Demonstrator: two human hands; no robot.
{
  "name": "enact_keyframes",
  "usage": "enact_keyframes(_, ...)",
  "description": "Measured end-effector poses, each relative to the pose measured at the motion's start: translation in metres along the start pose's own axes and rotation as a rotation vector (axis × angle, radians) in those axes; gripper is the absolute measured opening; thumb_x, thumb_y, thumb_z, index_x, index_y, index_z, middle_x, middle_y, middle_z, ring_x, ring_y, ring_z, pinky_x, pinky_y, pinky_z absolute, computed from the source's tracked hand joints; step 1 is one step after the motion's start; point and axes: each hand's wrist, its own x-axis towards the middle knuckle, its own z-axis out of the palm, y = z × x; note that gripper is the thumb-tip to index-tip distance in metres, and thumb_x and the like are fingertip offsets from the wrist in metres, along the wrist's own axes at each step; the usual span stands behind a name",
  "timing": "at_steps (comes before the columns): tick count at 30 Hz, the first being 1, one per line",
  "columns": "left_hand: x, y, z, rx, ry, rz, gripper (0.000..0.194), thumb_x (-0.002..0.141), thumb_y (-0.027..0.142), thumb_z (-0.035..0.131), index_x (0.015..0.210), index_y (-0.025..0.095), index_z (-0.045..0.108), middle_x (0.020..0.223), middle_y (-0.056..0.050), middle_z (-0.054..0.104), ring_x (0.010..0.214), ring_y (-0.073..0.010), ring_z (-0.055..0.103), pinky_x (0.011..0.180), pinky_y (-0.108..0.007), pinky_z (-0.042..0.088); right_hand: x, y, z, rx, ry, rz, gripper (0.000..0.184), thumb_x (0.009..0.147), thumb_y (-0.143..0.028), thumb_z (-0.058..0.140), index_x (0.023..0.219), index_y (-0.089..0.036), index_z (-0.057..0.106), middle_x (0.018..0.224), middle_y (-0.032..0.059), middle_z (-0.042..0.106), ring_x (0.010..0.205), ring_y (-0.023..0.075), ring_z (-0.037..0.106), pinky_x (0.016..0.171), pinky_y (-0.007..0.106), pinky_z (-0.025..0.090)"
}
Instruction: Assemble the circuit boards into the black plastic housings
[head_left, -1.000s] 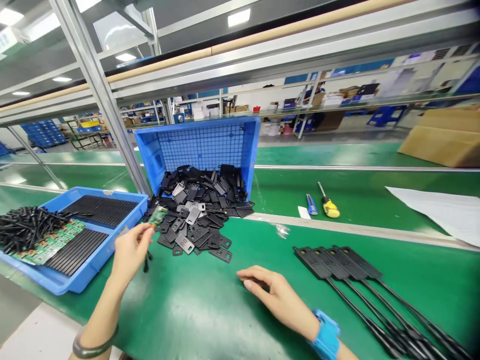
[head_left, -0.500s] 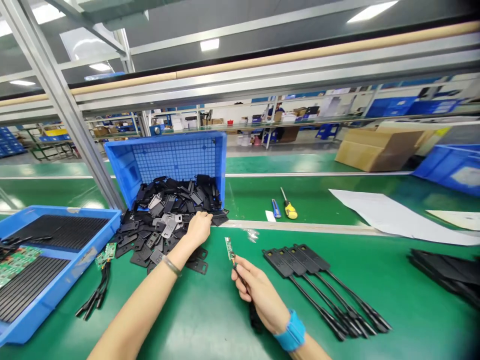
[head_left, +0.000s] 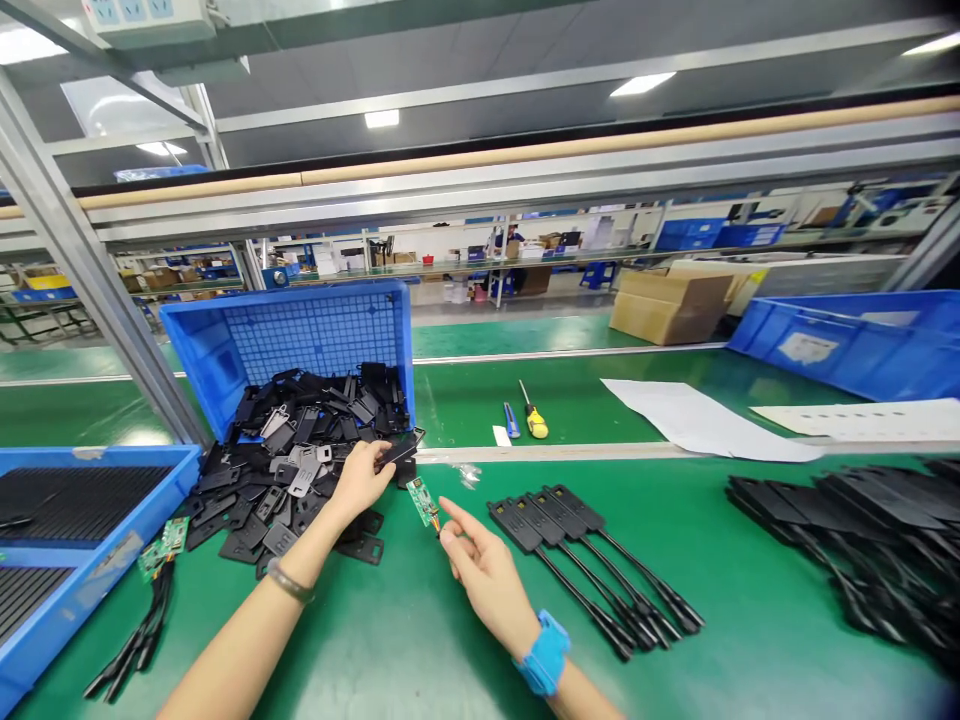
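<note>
My left hand is closed on a black plastic case piece at the right edge of the heap. Between the fingers of my right hand is a small green circuit board, gripped by the wires at its lower end; the rest of its cable is hidden by the hand. The heap of black plastic case pieces spills from a blue crate lying on its side. Further left, several circuit boards with black cables lie on the green bench.
Several finished-looking black cases with cables lie right of my right hand, and a larger pile at the far right. A yellow screwdriver, a blue cutter and paper lie behind. A blue tray stands left.
My left hand first carried a circuit board on the left; my right hand now holds one. My left hand went to the heap and now has a case piece. The view swung right.
</note>
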Motion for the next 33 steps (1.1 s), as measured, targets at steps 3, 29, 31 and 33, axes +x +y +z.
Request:
enact_keyframes(3,-0.04,0.008,-0.008,-0.192,-0.114,-0.098,0.035,0.09,0.029,0.04,0.119,0.018,0.055,0.092,-0.008,0.06,0.076,-0.0179,0.063,0.068,-0.03,0.053,-0.003,-0.009,-0.006,-0.282,0.036,-0.241,0.032,0.09,-0.033,0.049,0.116,-0.019,0.061,0.087,0.005,0.059,0.063,0.0131,0.05,0.058,0.026,0.044)
enact_keyframes(29,-0.131,0.015,0.011,-1.23,-0.174,-0.214,0.042,0.08,0.026,0.07,0.118,0.016,0.058,0.116,-0.015,0.061,0.103,-0.0247,0.059,0.09,-0.041,0.049,-0.023,-0.018,0.002,-0.459,-0.135,-0.475,0.029,0.093,-0.022,0.048,0.114,-0.028,0.067,0.097,0.0064,0.065,0.087,0.0194,0.062,0.075,0.03,0.051)
enact_keyframes(31,-0.131,0.017,0.012,-1.236,-0.17,-0.201,0.04,0.083,0.027,0.066,0.121,0.018,0.056,0.119,-0.014,0.059,0.103,-0.0245,0.059,0.089,-0.042,0.05,-0.023,-0.016,0.002,-0.475,-0.148,-0.482,0.029,0.093,-0.021,0.048,0.114,-0.028,0.067,0.097,0.006,0.065,0.087,0.0189,0.062,0.075,0.029,0.051)
enact_keyframes(33,-0.132,0.018,0.015,-1.255,-0.164,-0.191,0.039,0.085,0.029,0.063,0.122,0.02,0.054,0.119,-0.013,0.058,0.103,-0.0244,0.059,0.087,-0.042,0.051,-0.024,-0.014,0.003,-0.501,-0.159,-0.487,0.029,0.093,-0.021,0.048,0.114,-0.028,0.067,0.097,0.0057,0.065,0.086,0.0185,0.062,0.075,0.029,0.051)
